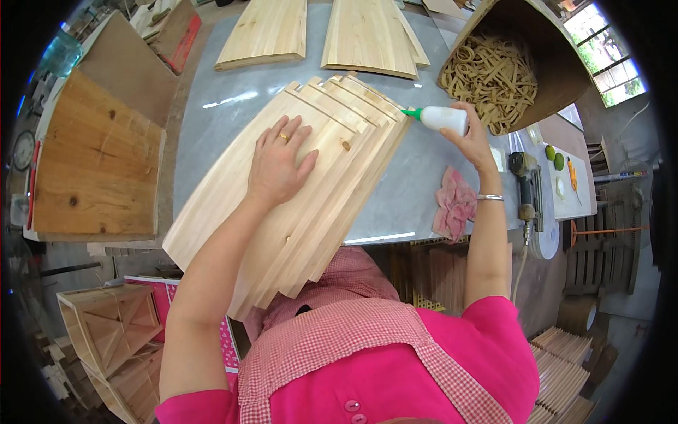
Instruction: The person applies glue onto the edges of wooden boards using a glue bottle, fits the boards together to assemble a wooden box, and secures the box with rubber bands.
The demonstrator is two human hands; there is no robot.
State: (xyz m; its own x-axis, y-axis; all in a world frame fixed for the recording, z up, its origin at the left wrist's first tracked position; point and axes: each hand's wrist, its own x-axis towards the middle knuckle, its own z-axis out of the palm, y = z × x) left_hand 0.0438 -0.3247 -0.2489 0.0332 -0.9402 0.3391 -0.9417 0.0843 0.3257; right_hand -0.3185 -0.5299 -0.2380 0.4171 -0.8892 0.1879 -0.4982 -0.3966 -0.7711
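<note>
A fanned stack of pale wooden boards (311, 141) lies aslant over the table's near edge, each board with a groove across its far end. My left hand (277, 159) rests flat on the top board with its fingers spread. In my right hand (467, 138) is a white squeeze bottle (443, 119) with a green nozzle. The bottle is tipped sideways, and its nozzle tip is at the far right corner of the boards. Whether anything flows from it is too small to tell.
A pink cloth (455, 204) lies by my right wrist. Farther right is a black pneumatic nailer (524, 184) with a hose. More boards (371, 39) lie at the table's (395, 205) far side. A cardboard box (558, 78) of tan strips stands back right; a wooden panel (99, 162) stands left.
</note>
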